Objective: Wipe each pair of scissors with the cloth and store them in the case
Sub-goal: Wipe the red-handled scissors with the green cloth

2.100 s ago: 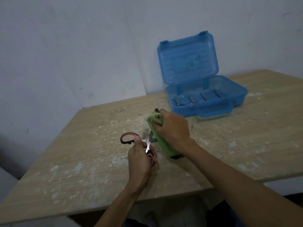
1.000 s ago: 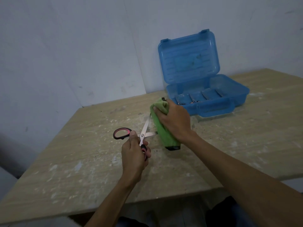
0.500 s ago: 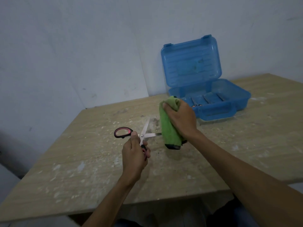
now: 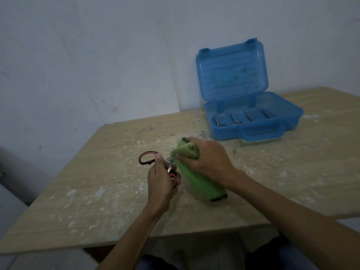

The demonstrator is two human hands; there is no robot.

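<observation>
The left grip (image 4: 161,180) holds the scissors (image 4: 147,158) by a handle over the near worktop (image 4: 97,172). The right grip (image 4: 208,158) clutches the soft cloth (image 4: 198,182), seemingly folded over the stiff, sharp blades; the handles are the safest hold.

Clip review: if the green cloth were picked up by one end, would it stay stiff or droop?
Probably droop: the green cloth bunches into soft folds under the right hand, and its free end hangs slack toward the table. It is likely light, since one hand's fingers hold it up. It seems to wrap the scissors blades, so it should conform readily.
</observation>
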